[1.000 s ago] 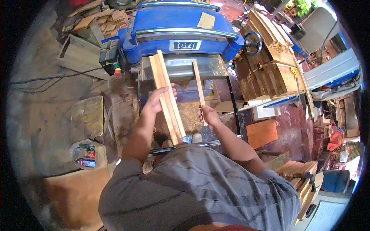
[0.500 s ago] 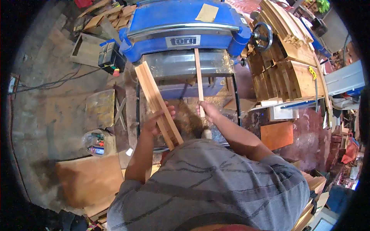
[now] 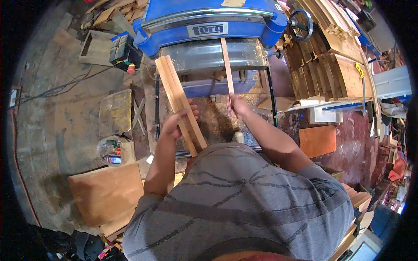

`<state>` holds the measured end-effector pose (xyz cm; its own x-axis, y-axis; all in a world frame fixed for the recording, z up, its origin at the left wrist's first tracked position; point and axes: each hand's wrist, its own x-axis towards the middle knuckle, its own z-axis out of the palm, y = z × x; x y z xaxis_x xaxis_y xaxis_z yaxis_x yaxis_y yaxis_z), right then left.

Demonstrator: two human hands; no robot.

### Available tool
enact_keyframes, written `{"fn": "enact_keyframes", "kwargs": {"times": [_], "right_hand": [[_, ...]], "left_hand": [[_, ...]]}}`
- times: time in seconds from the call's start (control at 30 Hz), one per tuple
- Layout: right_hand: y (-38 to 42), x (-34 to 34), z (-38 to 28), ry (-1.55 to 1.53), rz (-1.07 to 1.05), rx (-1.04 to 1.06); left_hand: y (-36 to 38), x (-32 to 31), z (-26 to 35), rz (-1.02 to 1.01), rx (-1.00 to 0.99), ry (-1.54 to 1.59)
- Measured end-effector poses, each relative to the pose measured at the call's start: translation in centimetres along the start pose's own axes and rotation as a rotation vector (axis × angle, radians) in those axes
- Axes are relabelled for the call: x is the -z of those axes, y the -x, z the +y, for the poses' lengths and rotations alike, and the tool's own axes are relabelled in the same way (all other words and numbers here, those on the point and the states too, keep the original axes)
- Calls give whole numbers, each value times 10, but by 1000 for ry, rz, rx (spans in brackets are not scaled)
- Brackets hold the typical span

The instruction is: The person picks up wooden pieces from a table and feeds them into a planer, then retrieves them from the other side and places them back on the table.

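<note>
A blue thickness planer point(image 3: 183, 31) stands in front of me, with a shiny metal bed point(image 3: 196, 55) below its "torq" label. My right hand point(image 3: 238, 106) is closed on the near end of a thin wood strip point(image 3: 227, 65); the strip's far end passes under the planer's blue housing, over the bed. My left hand point(image 3: 179, 119) is wrapped around a small bundle of wood strips point(image 3: 176, 89). The bundle slants from near the bed's left corner down to my waist, its near end against my shirt.
Stacked boards point(image 3: 324, 69) rise at the right beside the planer's handwheel point(image 3: 301, 25). A black control box point(image 3: 125, 53) with a red button stands left, its cable crossing the floor. A plywood sheet point(image 3: 106, 191) and a clear container point(image 3: 112, 152) lie lower left.
My right hand has moved forward with the strip, which reaches further under the planer. My left hand keeps its hold on the bundle. The whole view has shifted slightly.
</note>
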<state>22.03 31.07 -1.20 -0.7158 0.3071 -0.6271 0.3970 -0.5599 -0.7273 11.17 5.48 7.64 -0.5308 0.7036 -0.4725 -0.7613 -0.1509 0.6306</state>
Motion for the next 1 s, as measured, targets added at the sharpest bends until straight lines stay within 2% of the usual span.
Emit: {"fn": "enact_keyframes", "kwargs": {"times": [0.13,0.27,0.4,0.57,0.63,0.7,0.73,0.8,0.83,0.87,0.97,1.0], "right_hand": [[-43,-3,-34,76,104,55],[-58,-6,-41,59,68,69],[-73,-6,-43,99,140,115],[-88,-8,-50,100,186,140],[-96,2,-48,132,120,135],[-81,1,-53,-8,51,130],[-70,3,-51,-26,72,33],[-48,1,-26,-48,-12,-90],[-27,1,-8,22,-166,-79],[25,-21,-12,12,-318,-151],[105,-51,5,32,-693,-22],[122,-61,7,110,-686,33]], "left_hand": [[8,-9,10,-86,10,-63],[12,-10,19,-145,-39,-139],[21,-17,26,-104,-60,-155],[25,-24,25,-197,-119,-159],[25,-25,26,-186,-97,-162],[25,-26,25,-178,-76,-164],[25,-27,26,-209,-87,-129],[20,-20,21,-213,-136,-95],[18,-20,22,-223,-142,-98],[17,-21,22,-223,-164,-105],[10,-17,16,-248,-201,-138],[8,-17,16,-277,-220,-173]]}}
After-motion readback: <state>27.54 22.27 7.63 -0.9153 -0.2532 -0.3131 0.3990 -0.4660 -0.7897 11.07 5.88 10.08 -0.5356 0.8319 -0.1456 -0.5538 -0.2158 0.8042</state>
